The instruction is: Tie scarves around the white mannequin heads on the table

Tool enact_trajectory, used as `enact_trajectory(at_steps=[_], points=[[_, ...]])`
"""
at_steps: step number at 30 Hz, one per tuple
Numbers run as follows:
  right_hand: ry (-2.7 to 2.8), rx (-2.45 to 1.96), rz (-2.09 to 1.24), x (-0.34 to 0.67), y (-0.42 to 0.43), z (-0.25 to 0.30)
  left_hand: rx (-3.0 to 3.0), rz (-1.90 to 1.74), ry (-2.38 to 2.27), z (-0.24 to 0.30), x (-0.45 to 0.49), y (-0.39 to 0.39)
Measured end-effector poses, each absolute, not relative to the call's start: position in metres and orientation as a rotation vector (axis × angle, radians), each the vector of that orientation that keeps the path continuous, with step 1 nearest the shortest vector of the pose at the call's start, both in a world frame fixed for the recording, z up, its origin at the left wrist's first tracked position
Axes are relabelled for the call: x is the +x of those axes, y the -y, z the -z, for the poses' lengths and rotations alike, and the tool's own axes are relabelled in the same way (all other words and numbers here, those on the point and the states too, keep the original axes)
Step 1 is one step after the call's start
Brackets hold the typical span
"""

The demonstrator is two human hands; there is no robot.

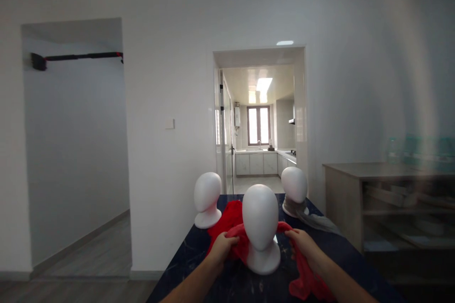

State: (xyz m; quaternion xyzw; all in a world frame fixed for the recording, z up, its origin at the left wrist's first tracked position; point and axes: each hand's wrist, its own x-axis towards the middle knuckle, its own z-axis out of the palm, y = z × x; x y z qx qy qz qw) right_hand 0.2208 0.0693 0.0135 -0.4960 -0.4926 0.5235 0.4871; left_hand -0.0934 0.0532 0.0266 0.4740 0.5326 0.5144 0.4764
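Observation:
Upright before me on the dark blue marbled table (194, 265) is a white mannequin head (260, 218). A thin red scarf (239, 241) passes behind its neck, with a part on each side. On the left of the neck, my left hand (223, 245) is closed on the scarf. My right hand (302, 242) pinches it on the other side, and a loose end hangs down to the table below that hand. More bright red cloth (231, 215) lies behind and left of the head; whether it is the same piece I cannot tell.
A second white mannequin head (207, 197) stands at the table's far left. At the far right another head (294, 184) has a grey scarf (316, 220) round its neck, trailing rightward. A wooden shelf unit (341, 199) stands right of the table. Beyond, a doorway opens onto a kitchen.

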Motion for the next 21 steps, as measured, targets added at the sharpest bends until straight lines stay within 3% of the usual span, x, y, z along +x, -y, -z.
enact_trajectory(at_steps=[11, 21], points=[[1.267, -1.317, -0.987, 0.149, -0.029, 0.024, 1.183, -1.474, -1.082, 0.001, -0.053, -0.027], [1.793, -1.403, -0.225, 0.130, -0.007, 0.019, 1.509, -1.179, -1.292, -0.010, -0.056, -0.028]])
